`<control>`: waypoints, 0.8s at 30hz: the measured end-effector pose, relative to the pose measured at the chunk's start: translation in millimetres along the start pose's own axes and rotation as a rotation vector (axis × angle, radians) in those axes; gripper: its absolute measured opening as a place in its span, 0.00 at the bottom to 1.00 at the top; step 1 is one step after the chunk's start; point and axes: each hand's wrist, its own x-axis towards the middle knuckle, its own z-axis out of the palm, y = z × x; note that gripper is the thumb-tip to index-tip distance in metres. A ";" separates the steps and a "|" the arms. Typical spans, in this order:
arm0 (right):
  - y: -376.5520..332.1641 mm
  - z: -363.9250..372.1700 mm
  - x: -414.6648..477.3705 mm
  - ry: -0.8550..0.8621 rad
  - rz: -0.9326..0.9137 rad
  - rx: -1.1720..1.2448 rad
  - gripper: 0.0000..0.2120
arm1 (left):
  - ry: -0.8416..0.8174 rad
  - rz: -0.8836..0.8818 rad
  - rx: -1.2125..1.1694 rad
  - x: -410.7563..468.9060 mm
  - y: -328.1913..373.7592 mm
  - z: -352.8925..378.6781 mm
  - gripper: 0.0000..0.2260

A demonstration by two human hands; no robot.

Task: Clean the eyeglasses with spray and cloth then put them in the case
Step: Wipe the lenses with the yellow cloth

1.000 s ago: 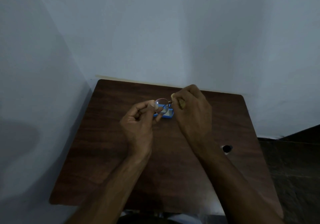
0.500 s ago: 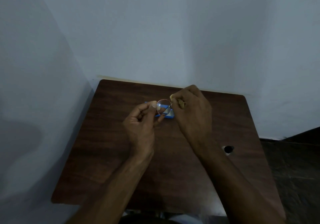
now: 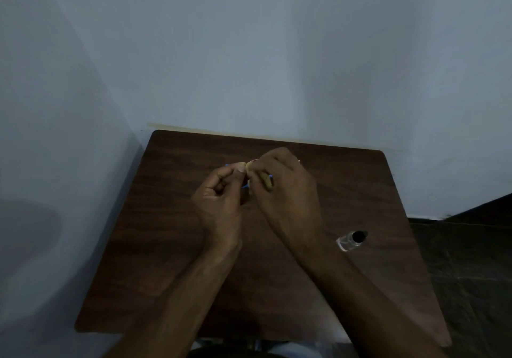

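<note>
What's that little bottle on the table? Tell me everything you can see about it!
The bottle is small and clear, like glass or plastic, with a black top that points right and away from the person. It lies tipped on its side on the brown wooden table, near the right edge. It looks see-through inside; whether any liquid is in it cannot be told. Nothing holds it: it sits just right of the right forearm, apart from it, while both hands are busy farther up the table.
</note>
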 end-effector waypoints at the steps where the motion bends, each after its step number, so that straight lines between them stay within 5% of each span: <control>1: -0.9 0.5 -3.3 -0.018 -0.011 -0.023 0.03 | 0.001 0.000 -0.001 -0.4 0.8 -0.1 0.04; 7: 51.7 -9.3 2.4 0.130 0.135 -0.125 0.02 | -0.029 -0.001 -0.044 -2.6 4.7 -1.8 0.06; 12: 43.6 3.2 -10.4 0.007 0.029 -0.122 0.05 | -0.023 -0.020 -0.035 -3.1 3.3 -2.8 0.04; 16: 62.5 -5.6 2.1 0.131 0.169 -0.065 0.03 | -0.023 -0.033 -0.053 -4.4 4.8 -1.5 0.04; 21: 47.8 4.8 -7.2 0.002 0.028 -0.097 0.06 | 0.000 -0.060 -0.067 -2.8 2.1 -1.9 0.05; 24: 60.2 0.0 2.3 0.106 0.118 -0.092 0.03 | 0.001 -0.071 -0.079 -3.2 1.1 -1.2 0.04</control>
